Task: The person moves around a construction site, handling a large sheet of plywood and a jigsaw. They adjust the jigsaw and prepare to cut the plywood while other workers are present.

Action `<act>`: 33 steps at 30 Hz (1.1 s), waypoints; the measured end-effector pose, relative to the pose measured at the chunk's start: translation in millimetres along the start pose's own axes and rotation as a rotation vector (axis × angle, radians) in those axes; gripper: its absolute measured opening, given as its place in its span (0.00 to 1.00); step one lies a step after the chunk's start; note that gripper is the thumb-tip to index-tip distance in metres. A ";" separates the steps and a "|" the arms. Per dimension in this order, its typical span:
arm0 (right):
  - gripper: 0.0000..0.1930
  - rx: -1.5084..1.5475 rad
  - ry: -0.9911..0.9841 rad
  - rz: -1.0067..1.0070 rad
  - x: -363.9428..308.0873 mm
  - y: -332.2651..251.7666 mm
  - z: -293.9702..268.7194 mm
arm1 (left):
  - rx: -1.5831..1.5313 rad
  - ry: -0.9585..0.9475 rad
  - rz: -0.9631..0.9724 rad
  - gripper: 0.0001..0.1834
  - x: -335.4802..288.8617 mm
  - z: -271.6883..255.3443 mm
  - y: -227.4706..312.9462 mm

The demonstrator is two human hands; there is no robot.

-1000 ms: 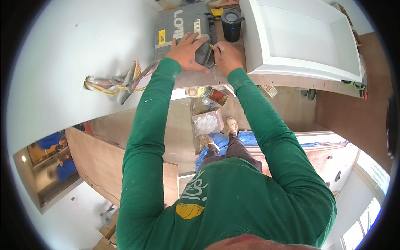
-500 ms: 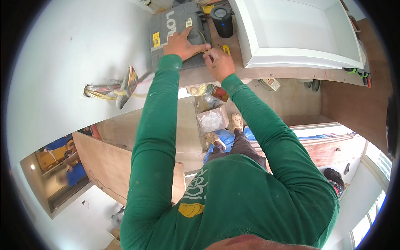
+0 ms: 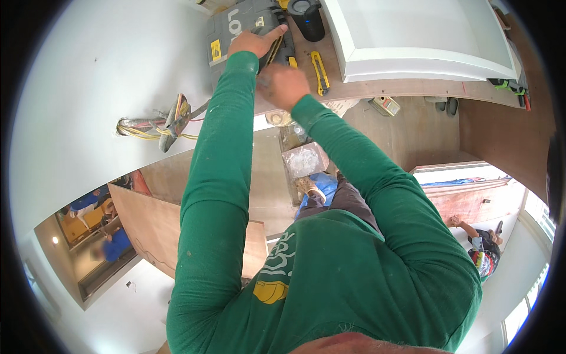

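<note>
Head view, looking down past a green long-sleeved torso. White wall [image 3: 88, 71] fills the left side; a bundle of yellow and red cables [image 3: 162, 124] hangs out of a hole in it. White cabinet door panel [image 3: 413, 35] lies flat at upper right on a brown wooden worktop [image 3: 407, 87]. Grey tool case [image 3: 236, 32] sits at the top edge of the worktop, just left of the panel — it is the thing both hands are at.

Left hand [image 3: 252, 42] rests flat on the case, fingers extended toward its right edge; not closed around anything visible. Right hand [image 3: 284, 85] is near the front edge of the case, just below the left hand, fingers curled; blurred — cannot tell whether it holds anything.

Black cylindrical container [image 3: 308, 16] stands between case and panel. Yellow utility knife [image 3: 319, 72] lies on the worktop just right of the right hand, apart from it.
</note>
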State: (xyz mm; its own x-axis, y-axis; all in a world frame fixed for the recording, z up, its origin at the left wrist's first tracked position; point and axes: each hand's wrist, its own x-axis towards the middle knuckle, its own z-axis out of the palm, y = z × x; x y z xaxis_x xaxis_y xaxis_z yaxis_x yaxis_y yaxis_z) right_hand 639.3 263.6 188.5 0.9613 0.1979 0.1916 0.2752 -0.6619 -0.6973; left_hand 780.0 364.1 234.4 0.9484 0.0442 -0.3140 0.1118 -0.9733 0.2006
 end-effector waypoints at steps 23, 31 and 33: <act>0.18 0.092 0.346 -0.158 3.8 39.1 9.7 | -0.164 0.062 0.405 0.57 -36.7 -12.4 -55.7; 0.17 0.115 0.351 -0.118 -8.1 40.1 21.5 | -0.502 -0.253 0.112 0.32 -19.7 -35.2 -87.0; 0.17 0.113 0.365 -0.138 -3.1 47.8 20.8 | -0.501 -0.225 0.064 0.29 -10.2 -32.6 -90.5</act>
State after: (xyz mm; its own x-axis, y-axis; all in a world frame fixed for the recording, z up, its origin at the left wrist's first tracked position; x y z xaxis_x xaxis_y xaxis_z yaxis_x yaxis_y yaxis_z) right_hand 649.2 246.5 140.2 0.8616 -0.0037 0.5076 0.4189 -0.5594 -0.7152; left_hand 769.9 459.1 249.7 0.8774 -0.1144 -0.4660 0.2353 -0.7438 0.6256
